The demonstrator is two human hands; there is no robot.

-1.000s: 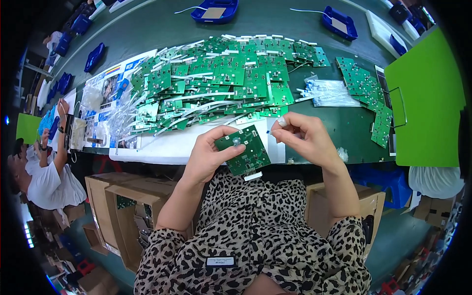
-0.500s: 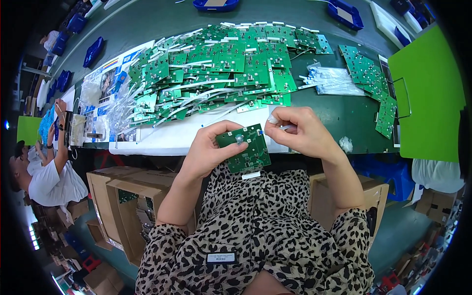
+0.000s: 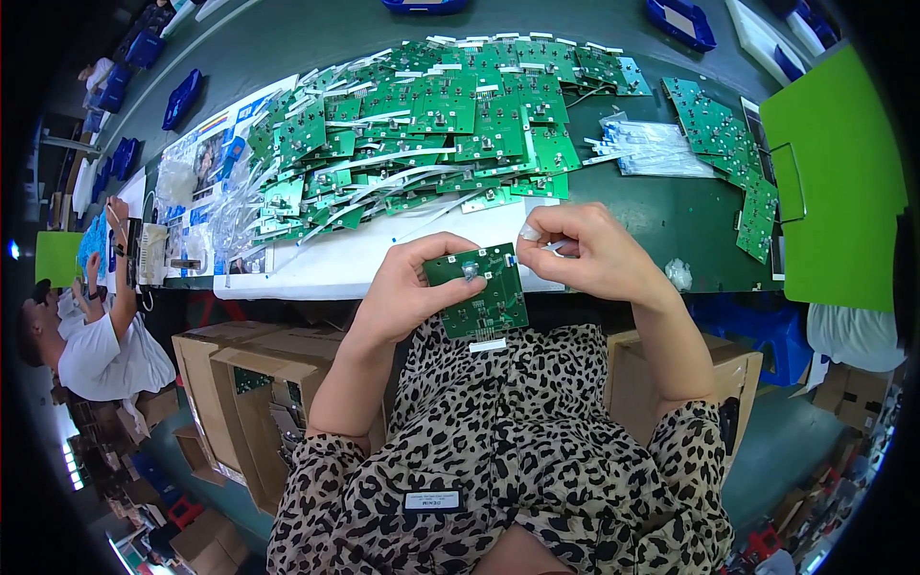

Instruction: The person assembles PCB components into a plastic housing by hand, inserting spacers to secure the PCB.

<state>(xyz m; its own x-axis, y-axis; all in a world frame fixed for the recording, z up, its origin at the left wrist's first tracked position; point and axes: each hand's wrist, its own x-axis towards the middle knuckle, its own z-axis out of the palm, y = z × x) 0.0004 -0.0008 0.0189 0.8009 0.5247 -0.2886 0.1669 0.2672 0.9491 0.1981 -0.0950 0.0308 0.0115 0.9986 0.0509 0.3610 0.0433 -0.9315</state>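
A green circuit board [image 3: 494, 302] is gripped by my left hand [image 3: 407, 287], the thumb across its face near a small metal part. A white connector [image 3: 489, 345] sits on the board's lower edge. At its upper right corner, my right hand [image 3: 594, 249] pinches a white ribbon cable [image 3: 563, 247], fingertips close to the board's edge. One right finger has a white covering on its tip. Whether the cable's end sits in the board is hidden by the fingers. Beyond both hands lies a large spread of overlapping green circuit boards [image 3: 441, 115] with white ribbon cables.
A bag of white ribbon cables [image 3: 656, 149] lies right of the boards, beside another row of boards [image 3: 719, 134]. A lime-green panel [image 3: 839, 182] stands at the right. Cardboard boxes [image 3: 259, 383] flank my lap. A co-worker [image 3: 105, 345] sits far left.
Both hands and the board stay almost where they were. The view has shifted slightly; my right fingers still pinch the cable by the board's corner.
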